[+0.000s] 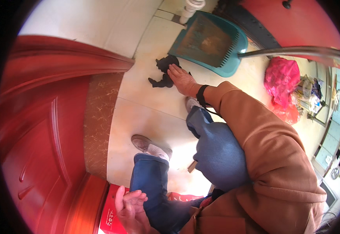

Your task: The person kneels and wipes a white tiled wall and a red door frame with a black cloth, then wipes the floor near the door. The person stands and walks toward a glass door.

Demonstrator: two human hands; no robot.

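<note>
My right hand (182, 79) reaches down to a black crumpled cloth-like scrap (165, 63) on the tiled floor. Its fingers lie over the scrap's edge; the thumb is hidden, so I cannot tell whether they grip it. A dark band circles this wrist. Just beyond the scrap lies a teal dustpan (231, 65), its inside brown with dirt and its metal handle (292, 52) running off to the right. My left hand (132, 207) hangs by my left knee, fingers loosely bent and apart, nothing in it.
A red panelled door (38, 131) and a brown marbled threshold (101, 122) are on the left. A white pipe (190, 10) stands behind the dustpan. Pink and red plastic bags (282, 79) lie on the right. A red printed box (111, 215) sits beside my left leg.
</note>
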